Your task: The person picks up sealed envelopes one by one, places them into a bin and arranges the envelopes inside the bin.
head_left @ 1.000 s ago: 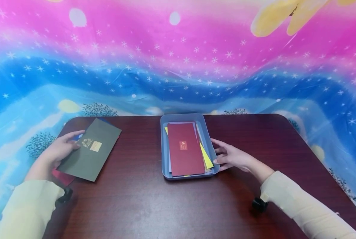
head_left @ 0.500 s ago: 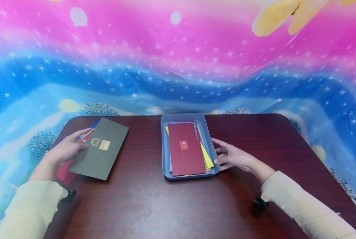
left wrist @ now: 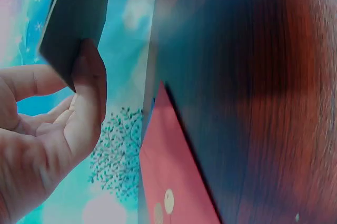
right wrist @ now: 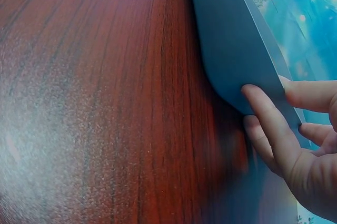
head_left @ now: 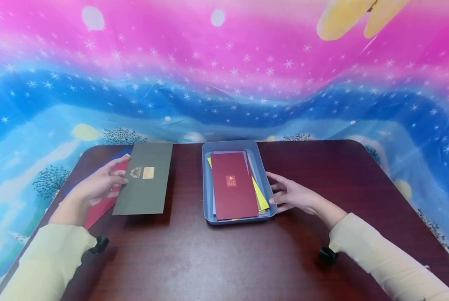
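Observation:
In the head view my left hand (head_left: pixel 96 186) pinches a dark green envelope (head_left: pixel 145 192) by its left edge. Gold print marks the envelope's face, and it is raised over the table, its shadow below. The left wrist view shows the green envelope (left wrist: pixel 79 19) between thumb and fingers. Underneath that hand lies a red envelope (head_left: pixel 100 212), partly hidden, with a blue one (head_left: pixel 96 170) behind it. My right hand (head_left: pixel 293 197) holds the lower right side of a blue-grey tray (head_left: pixel 208 196), fingers on its outer wall. A dark red envelope (head_left: pixel 233 202) tops the stack inside.
Below the top envelope, yellow (head_left: pixel 261 198) and lilac ones stick out in the tray. The dark wood table (head_left: pixel 224 259) has rounded far corners. A printed cloth (head_left: pixel 224 83) in pink and blue hangs right behind the table's far edge.
My left hand has carried the green envelope to the right toward the tray and turned it nearly upright in view, uncovering more of the red and blue envelopes. The right hand stays at the tray.

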`<move>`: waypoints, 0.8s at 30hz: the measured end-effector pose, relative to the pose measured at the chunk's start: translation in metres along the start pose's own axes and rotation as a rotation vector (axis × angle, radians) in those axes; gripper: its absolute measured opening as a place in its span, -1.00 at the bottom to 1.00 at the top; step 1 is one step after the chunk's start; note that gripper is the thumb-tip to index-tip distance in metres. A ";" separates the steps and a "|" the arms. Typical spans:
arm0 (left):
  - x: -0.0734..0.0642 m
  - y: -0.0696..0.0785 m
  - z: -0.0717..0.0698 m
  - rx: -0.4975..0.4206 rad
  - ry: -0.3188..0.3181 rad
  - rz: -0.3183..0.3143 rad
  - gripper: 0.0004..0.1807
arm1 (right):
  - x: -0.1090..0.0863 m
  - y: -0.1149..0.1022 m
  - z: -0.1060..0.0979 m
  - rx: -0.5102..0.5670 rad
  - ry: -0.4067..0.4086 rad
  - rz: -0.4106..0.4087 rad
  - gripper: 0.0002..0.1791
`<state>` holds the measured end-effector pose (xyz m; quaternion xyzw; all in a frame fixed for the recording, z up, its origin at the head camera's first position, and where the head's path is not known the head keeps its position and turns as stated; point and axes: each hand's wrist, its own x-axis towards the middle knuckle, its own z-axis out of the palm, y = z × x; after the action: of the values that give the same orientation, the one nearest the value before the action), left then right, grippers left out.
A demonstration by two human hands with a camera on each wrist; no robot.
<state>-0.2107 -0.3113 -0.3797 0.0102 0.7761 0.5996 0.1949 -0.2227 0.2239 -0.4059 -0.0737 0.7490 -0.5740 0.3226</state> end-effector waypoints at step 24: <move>0.013 0.027 0.050 -0.198 -0.079 0.037 -0.02 | 0.002 0.003 -0.001 -0.004 0.014 0.012 0.03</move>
<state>-0.2133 -0.2546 -0.3688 0.0291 0.7043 0.6761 0.2143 -0.2238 0.2246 -0.4090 -0.0658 0.7527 -0.5712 0.3207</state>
